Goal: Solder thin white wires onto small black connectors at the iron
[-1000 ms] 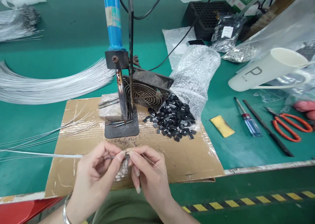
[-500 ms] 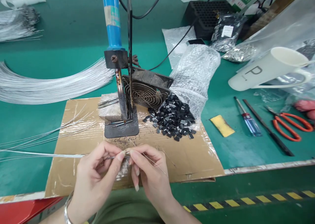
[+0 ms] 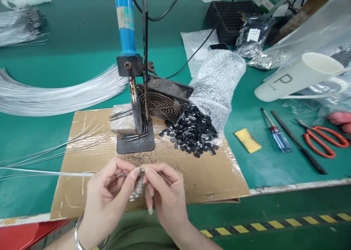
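Observation:
Over the cardboard sheet, my left hand is closed on a thin bundle of grey wires that trails off to the left. My right hand pinches at the wire ends, its fingertips meeting those of my left hand. A fine thread-like wire runs across the right fingers. The exact contact point between the fingertips is too small to make out. Just beyond the hands is the black base plate of a stand holding a blue-handled iron.
A fan and a pile of small black pieces lie behind the hands. Rightward are a yellow sponge, a screwdriver, orange-handled pliers and a white mug. A large wire bundle curves at left.
My right hand has shifted slightly, and the fine wire over its fingers has moved a little. Both hands keep their pinch.

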